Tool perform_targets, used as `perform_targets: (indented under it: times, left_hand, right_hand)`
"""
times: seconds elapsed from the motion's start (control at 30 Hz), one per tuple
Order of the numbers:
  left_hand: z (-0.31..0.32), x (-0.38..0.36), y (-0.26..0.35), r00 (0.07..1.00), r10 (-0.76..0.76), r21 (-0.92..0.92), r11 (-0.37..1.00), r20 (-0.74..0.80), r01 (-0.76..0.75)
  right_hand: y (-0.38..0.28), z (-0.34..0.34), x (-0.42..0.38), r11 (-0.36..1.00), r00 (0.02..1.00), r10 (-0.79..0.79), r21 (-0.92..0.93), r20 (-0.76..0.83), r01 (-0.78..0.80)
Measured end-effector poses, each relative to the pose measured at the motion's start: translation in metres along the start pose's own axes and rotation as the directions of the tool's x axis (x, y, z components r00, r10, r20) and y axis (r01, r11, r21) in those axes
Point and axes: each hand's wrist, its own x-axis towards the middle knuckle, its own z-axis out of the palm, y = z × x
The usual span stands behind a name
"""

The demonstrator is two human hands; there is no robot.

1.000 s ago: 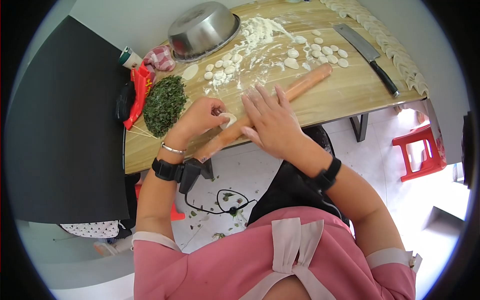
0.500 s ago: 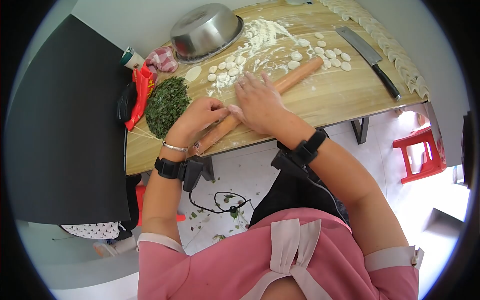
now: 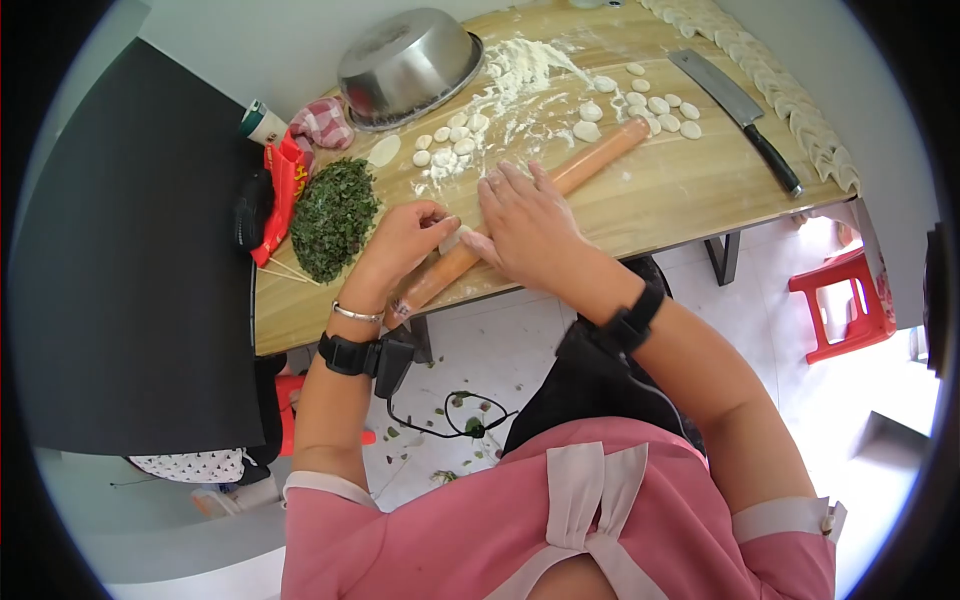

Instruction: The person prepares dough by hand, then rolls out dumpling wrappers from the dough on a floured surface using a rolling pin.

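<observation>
**Rolling a dough wrapper at the near edge of the table**

A small white dough wrapper (image 3: 452,240) lies on the wooden table (image 3: 680,190), close to its near edge and just left of the rolling pin (image 3: 520,210). The left hand (image 3: 405,240) pinches the wrapper's left rim: thumb and fingertips are curled closed on the dough, and most of the disc shows to the right of them. The right hand (image 3: 530,225) lies flat on the rolling pin, fingers spread and pointing far and left, palm pressing down rather than gripping; the wrapper sits just left of its thumb side, between the two hands.

The pin runs diagonally from the near left to the far right, where its end reaches a group of small dough pieces (image 3: 655,100). More dough pieces (image 3: 445,145) lie to the far left of the hands, beside a scatter of flour (image 3: 520,70). A mound of chopped greens (image 3: 333,215) sits left of the left hand. An upturned steel bowl (image 3: 405,65) stands at the far side, a cleaver (image 3: 735,105) at the far right, and finished dumplings (image 3: 800,110) line the right edge.
</observation>
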Motion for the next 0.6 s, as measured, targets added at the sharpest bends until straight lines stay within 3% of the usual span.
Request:
perform_targets:
  times: [0.03,0.07,0.13,0.17,0.23,0.33,0.4,0.6]
  left_hand:
    - [-0.002,0.004,-0.001,1.000,-0.001,0.004,1.000,-0.001,0.001]
    - [-0.004,0.009,-0.004,0.998,-0.010,-0.014,1.000,0.054,0.011]
    - [-0.009,0.021,-0.014,0.994,-0.018,-0.030,0.999,0.107,0.021]
    - [-0.012,0.028,-0.020,0.986,0.069,-0.003,0.998,0.154,-0.069]
    - [-0.014,0.027,-0.017,0.967,0.154,0.019,0.987,0.201,-0.161]
    - [-0.005,0.012,-0.009,0.978,0.101,0.155,0.979,0.181,-0.130]
    - [0.006,-0.003,-0.013,0.992,0.031,0.036,0.999,-0.126,-0.027]
    - [0.002,-0.010,-0.014,0.995,0.043,0.036,0.999,-0.087,-0.040]
  right_hand:
    - [0.000,-0.001,0.011,1.000,0.990,0.030,-0.013,0.136,-0.029]
    - [0.000,0.001,0.017,1.000,0.990,0.030,-0.010,0.136,-0.029]
    - [0.000,0.008,0.025,0.999,0.995,0.021,-0.046,0.102,-0.016]
    - [0.000,0.010,0.021,0.999,0.995,0.020,-0.045,0.102,-0.016]
    - [0.001,0.011,0.005,1.000,0.998,0.001,0.009,-0.062,0.000]
    - [0.000,-0.001,-0.035,1.000,0.996,-0.026,-0.009,-0.088,0.025]
    - [-0.002,-0.008,-0.050,1.000,0.994,-0.027,-0.013,-0.111,0.026]
    - [0.000,0.008,-0.017,0.999,0.993,-0.031,-0.028,-0.118,0.028]
